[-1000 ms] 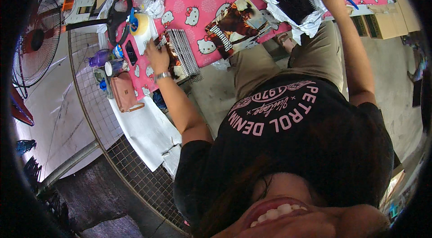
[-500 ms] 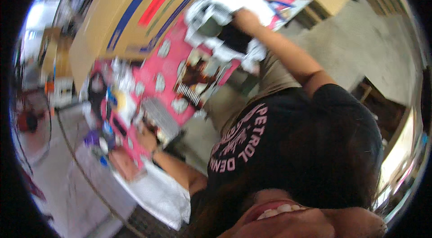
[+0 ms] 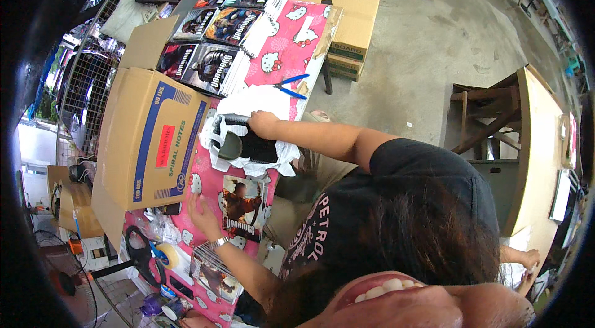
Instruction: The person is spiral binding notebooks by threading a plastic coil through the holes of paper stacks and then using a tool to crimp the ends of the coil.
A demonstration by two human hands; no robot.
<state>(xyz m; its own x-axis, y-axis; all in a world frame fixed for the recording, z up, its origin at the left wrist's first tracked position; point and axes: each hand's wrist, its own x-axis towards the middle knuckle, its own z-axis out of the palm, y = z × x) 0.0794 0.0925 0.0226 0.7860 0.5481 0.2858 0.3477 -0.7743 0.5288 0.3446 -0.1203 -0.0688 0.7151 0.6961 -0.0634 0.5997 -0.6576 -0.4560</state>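
Observation:
My right hand (image 3: pixel 264 124) has its fingers closed at the end of a dark spiral binding coil (image 3: pixel 235 118), over a bundle of black coils (image 3: pixel 259 146). Crumpled white wrapping (image 3: pixel 266 168) surrounds the bundle, and a rounded grey-green piece (image 3: pixel 230 146) lies in it. My left hand (image 3: pixel 203 216) is open, fingers spread, with nothing in it. It hovers beside a notebook (image 3: pixel 242 205) with a warrior picture on its cover. Closer to my left forearm, other notebooks (image 3: pixel 215 277) with coil-bound edges lie on the pink tablecloth (image 3: pixel 204 164).
A large cardboard box (image 3: pixel 149 142) stands along the table's far side. Stacked notebooks (image 3: pixel 217 36) fill the table's end, near blue-handled pliers (image 3: pixel 292 87). A tape roll (image 3: pixel 168 256) and a black tape dispenser (image 3: pixel 144 253) sit lower left. Another person's hand (image 3: pixel 528 258) shows at right.
My left hand has left the notebooks near my forearm and moved up beside the single notebook. My right hand stays at the coil bundle. The view has turned and sharpened.

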